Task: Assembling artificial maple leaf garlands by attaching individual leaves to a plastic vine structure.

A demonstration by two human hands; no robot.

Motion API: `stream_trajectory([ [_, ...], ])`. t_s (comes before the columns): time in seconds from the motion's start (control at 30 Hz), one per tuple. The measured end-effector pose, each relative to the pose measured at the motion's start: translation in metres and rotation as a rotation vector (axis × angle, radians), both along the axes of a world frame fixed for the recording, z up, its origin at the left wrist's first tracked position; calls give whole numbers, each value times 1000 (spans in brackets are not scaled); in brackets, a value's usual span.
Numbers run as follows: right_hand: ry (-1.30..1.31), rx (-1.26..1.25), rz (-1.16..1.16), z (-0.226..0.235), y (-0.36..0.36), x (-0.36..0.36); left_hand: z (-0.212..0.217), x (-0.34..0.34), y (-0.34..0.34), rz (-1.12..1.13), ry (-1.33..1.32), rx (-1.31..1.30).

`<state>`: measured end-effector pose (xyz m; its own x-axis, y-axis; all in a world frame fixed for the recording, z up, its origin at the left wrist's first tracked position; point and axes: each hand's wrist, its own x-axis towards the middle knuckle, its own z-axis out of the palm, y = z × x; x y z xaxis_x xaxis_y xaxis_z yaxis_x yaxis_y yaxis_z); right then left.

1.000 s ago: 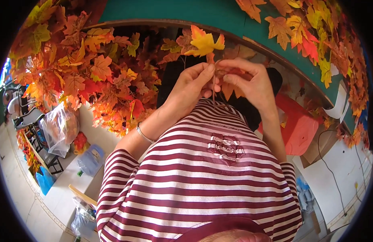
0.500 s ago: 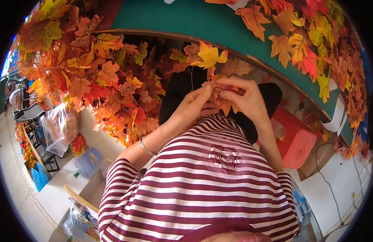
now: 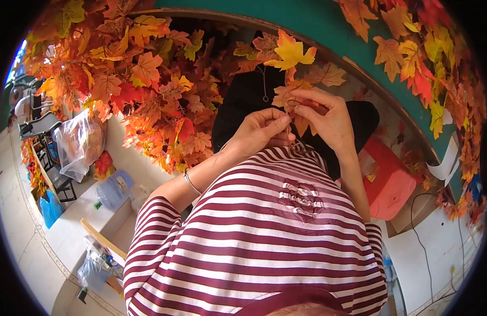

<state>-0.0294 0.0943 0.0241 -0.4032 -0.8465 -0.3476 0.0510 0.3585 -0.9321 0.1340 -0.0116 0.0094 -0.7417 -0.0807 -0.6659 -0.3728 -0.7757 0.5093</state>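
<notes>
Both hands had drifted lower, left hand [image 3: 264, 129] and right hand [image 3: 325, 118] fingers still pinching the leaf sprig [image 3: 291, 97].

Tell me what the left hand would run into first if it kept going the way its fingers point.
The left hand points right, toward the right hand. It would probably meet that hand's fingers and the orange leaf they pinch first, though depth is unclear.

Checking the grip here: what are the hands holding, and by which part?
Both hold a sprig of fake autumn leaves: the left hand pinches its thin stem below, the right hand grips the orange leaves higher up.
</notes>
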Motion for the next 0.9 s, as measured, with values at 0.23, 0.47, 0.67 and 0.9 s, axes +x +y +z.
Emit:
stream_trajectory([
  [0.23, 68, -122, -70, 16, 2, 1, 12, -16, -7, -286, 210, -306],
  [0.47, 746, -352, -181, 72, 11, -42, 27, -23, -15, 240, 238, 88],
  [0.67, 1099, -250, -640, 111, 2, -177, 56, -31, -40, 444, 261, 2],
  [0.9, 1065, -115, -781, 102, -36, -282, 59, -37, -46, 432, 317, 36],
])
